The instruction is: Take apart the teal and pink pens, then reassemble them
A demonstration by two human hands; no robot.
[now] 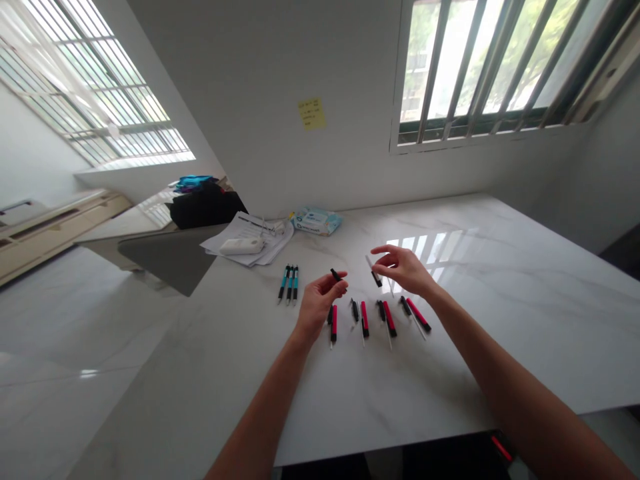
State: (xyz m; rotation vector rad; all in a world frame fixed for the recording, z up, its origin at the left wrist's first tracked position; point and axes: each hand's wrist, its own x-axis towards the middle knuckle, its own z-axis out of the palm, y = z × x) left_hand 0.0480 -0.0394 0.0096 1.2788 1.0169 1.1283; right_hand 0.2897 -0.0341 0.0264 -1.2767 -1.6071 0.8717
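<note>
My left hand (320, 300) pinches a black pen part (336, 275) between thumb and fingertips, above the table. To the right, my right hand (403, 268) has its fingers apart, the tips right at a white-and-black pen barrel (377, 279); whether they touch it I cannot tell. A thin refill (391, 288) lies below that hand. Nearer to me, several taken-apart pens lie in a row, each with a red-and-black barrel (365, 319), a black clip part (355, 310) and a thin refill (389, 335). My left hand partly covers the leftmost set.
Three blue-and-black pens (289, 283) lie side by side on the left of the marble-patterned table (500, 300). Behind them are papers (273, 250) with a white device (243, 246) on top, and a wipes pack (317, 221). A yellow note (311, 114) sticks to the wall.
</note>
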